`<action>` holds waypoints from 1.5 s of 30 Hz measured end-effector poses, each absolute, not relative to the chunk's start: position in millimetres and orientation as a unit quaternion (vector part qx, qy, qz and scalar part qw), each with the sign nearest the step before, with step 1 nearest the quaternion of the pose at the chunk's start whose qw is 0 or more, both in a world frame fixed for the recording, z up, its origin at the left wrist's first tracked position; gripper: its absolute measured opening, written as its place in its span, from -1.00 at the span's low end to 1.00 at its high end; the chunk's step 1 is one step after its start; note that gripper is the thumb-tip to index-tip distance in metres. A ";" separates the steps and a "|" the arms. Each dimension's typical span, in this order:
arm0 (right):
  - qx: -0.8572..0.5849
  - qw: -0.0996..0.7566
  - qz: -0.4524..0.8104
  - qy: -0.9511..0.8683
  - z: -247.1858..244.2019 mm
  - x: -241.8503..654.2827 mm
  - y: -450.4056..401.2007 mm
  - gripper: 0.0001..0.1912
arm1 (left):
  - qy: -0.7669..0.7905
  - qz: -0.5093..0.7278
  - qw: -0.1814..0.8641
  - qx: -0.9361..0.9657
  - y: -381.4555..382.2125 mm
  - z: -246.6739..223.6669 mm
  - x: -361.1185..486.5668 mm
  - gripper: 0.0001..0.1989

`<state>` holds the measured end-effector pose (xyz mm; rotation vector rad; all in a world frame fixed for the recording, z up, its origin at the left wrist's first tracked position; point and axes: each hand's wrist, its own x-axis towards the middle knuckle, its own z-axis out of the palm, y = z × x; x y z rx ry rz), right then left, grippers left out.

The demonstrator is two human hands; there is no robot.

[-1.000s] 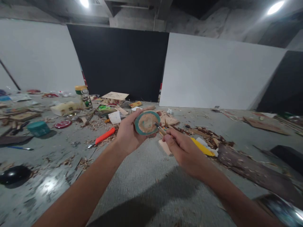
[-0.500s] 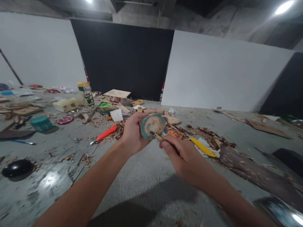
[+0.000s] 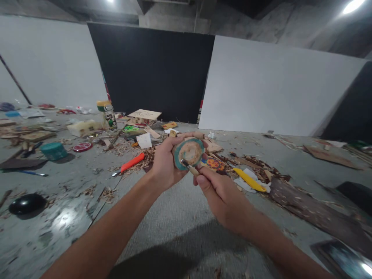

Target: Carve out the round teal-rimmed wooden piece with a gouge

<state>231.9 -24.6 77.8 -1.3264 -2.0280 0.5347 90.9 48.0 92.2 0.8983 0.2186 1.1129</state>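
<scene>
My left hand (image 3: 165,164) is wrapped round a small round wooden piece (image 3: 192,152) with a teal rim and a bare, roughly carved middle. The carved face is turned toward me. In my right hand (image 3: 219,186) is a carving tool (image 3: 192,169) with a pale wooden handle and a short metal blade. Its tip rests at the lower left of the carved area, close to the teal rim. My right fingers hide the rear of the handle.
An orange utility knife (image 3: 132,162) lies left of my hands, a yellow one (image 3: 250,180) to the right. Wood shavings litter the floor (image 3: 174,217). Further left are a teal round container (image 3: 53,151), a black rounded object (image 3: 27,204) and a bottle (image 3: 108,116). A phone-like slab (image 3: 340,255) lies at lower right.
The tool's tip has shifted slightly left and up across the carved face, toward the rim. The wooden piece is tilted a little differently in my left hand.
</scene>
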 end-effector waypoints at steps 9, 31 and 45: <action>-0.418 0.307 0.655 -0.550 77.4 232.4 -24.3 -0.65 | 0.091 0.552 0.717 0.416 39.4 95.3 96.7 -0.72; -0.491 0.419 0.255 -0.721 61.4 213.7 -32.3 -0.71 | 0.067 0.603 0.679 0.413 37.4 88.9 104.5 -0.71; -0.500 0.424 0.233 -0.719 64.2 213.9 -31.2 -0.72 | 0.075 0.621 0.666 0.407 40.8 85.7 104.2 -0.69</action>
